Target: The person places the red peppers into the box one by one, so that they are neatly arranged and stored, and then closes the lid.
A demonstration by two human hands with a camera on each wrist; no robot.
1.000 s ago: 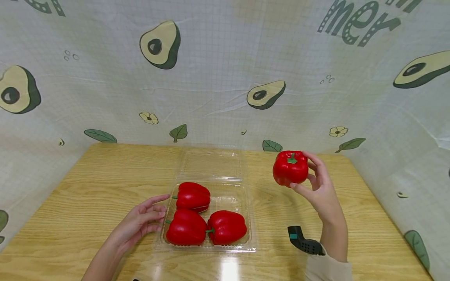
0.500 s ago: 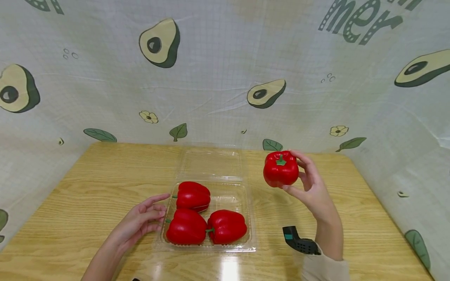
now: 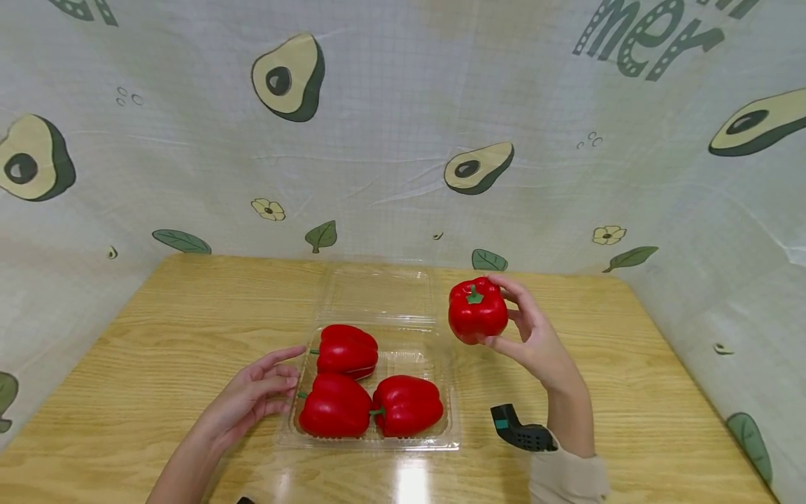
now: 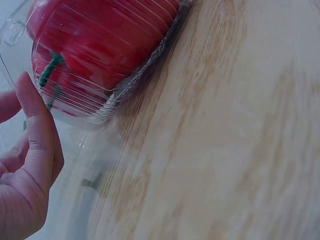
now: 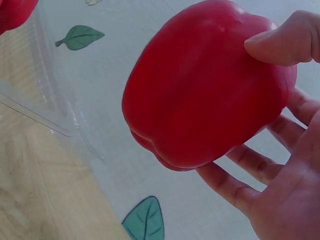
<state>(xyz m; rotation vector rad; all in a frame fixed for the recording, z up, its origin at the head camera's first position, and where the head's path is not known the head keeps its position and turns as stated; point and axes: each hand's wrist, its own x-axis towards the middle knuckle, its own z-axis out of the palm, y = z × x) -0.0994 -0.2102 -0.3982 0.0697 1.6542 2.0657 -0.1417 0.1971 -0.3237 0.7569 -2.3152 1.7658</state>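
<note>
A red bell pepper (image 3: 477, 315) with a green stem is gripped by my right hand (image 3: 535, 343), thumb low and fingers behind it, up in the air just right of the box. In the right wrist view the thumb presses the side of the same bell pepper (image 5: 200, 90). The clear plastic box (image 3: 450, 420) lies with its lid (image 3: 380, 290) folded back behind it. Three more red peppers (image 3: 408, 406) lie on their sides inside; the back right corner holds none. My left hand (image 3: 248, 399) rests fingertips against the box's left wall, fingers loosely bent.
The box stands on a light wooden table (image 3: 189, 329). A cloth (image 3: 378, 105) printed with avocados and leaves hangs behind and along both sides. A black wrist device (image 3: 522, 430) sits on the right forearm by a beige sleeve (image 3: 567, 476).
My right hand has carried the pepper leftward, closer to the box, and slightly lower. The left hand and the box have stayed in place.
</note>
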